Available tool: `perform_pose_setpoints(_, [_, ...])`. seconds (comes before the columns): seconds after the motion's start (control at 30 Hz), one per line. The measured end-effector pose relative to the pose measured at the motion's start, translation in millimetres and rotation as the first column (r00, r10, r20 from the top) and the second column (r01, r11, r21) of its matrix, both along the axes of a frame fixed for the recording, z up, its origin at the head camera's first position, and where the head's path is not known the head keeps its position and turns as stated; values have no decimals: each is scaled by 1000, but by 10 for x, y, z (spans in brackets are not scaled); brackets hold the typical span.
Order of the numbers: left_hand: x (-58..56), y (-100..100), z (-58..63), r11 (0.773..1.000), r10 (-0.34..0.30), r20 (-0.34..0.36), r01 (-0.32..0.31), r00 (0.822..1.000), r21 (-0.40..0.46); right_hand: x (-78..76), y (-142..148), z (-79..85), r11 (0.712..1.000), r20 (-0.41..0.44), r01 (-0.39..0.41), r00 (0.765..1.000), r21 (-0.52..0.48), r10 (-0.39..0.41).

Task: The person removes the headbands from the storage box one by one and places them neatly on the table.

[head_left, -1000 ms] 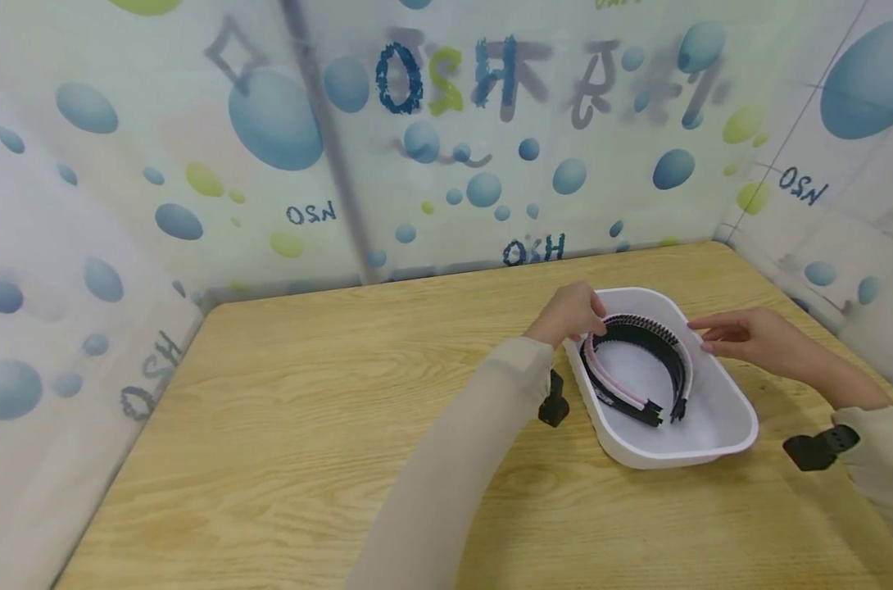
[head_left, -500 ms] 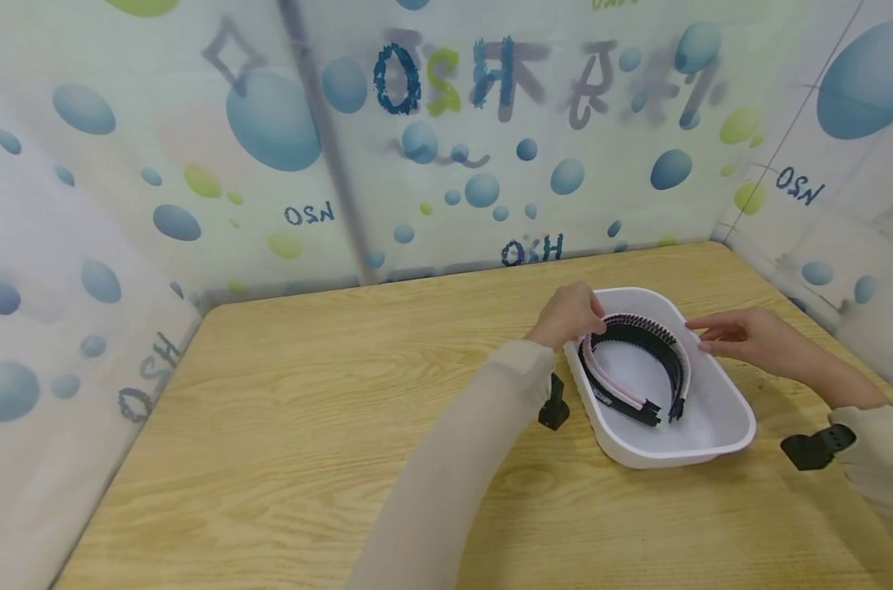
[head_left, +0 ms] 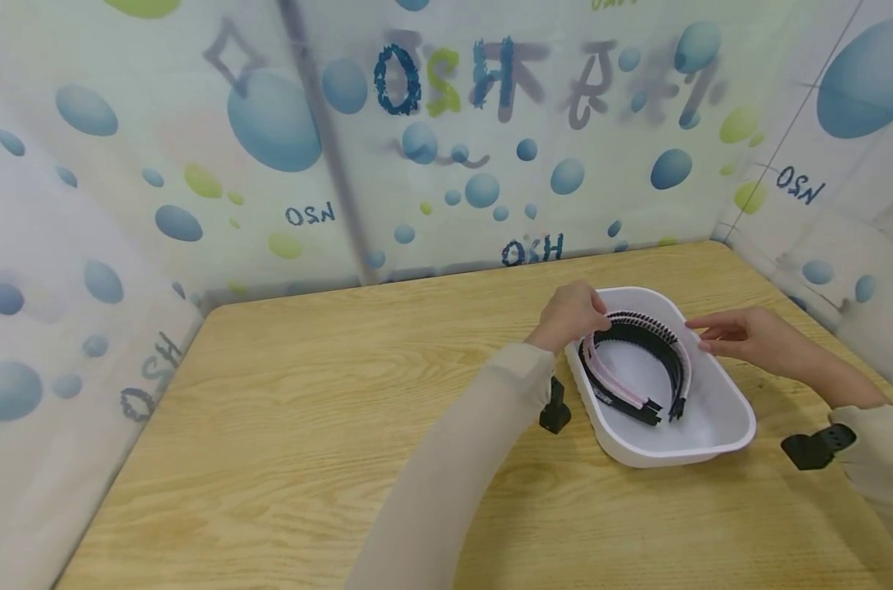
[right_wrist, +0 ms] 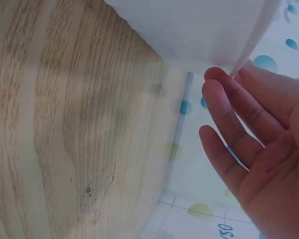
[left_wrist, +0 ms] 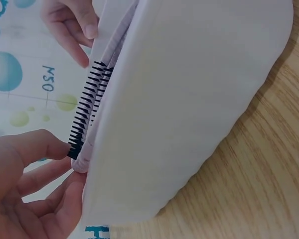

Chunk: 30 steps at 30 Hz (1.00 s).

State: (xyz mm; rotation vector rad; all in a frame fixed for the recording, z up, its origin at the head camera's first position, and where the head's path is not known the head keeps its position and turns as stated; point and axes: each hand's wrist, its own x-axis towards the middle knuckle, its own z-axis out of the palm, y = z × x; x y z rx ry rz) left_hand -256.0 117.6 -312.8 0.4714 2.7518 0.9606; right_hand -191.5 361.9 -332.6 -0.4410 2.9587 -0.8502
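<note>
A white plastic basket (head_left: 719,422) holds several hairbands, pale pink and black, nested together at its left side. My left hand (head_left: 572,315) reaches over the left rim and pinches a pale pink hairband (left_wrist: 86,107) at its curved top. Black comb teeth line that band in the left wrist view. A wide black hairband (head_left: 666,358) lies against it inside the basket. On the opposite side, my right hand (head_left: 759,340) pinches the basket's rim between thumb and fingers; in the right wrist view its other fingers (right_wrist: 224,154) stretch out below the rim.
The basket stands on a wood-grain table (head_left: 284,442), towards its right end. Behind and along both sides hang white sheets (head_left: 461,197) printed with blue and green bubbles. Each wrist carries a small black camera (head_left: 555,407).
The pale pink hairband's top has risen slightly with my left fingers, opening a gap from the bands beneath. My right hand and the basket stay in place.
</note>
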Motion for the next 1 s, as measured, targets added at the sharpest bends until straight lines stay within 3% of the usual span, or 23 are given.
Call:
perform_pose_setpoints(0.2, [10,-3,-18,996,27,12,-28,1000,90,-4,-10,5,1000,4,1,1000,-2,-1])
perform_pose_setpoints(0.47, [5,-4,-44,972,50,71,-65,996,224,2,-11,9,1000,2,5,1000,-6,-5])
perform_pose_setpoints(1.0, [30,-104,62,965,105,17,-106,994,240,-4,-6,-8,1000,8,17,1000,-1,-17])
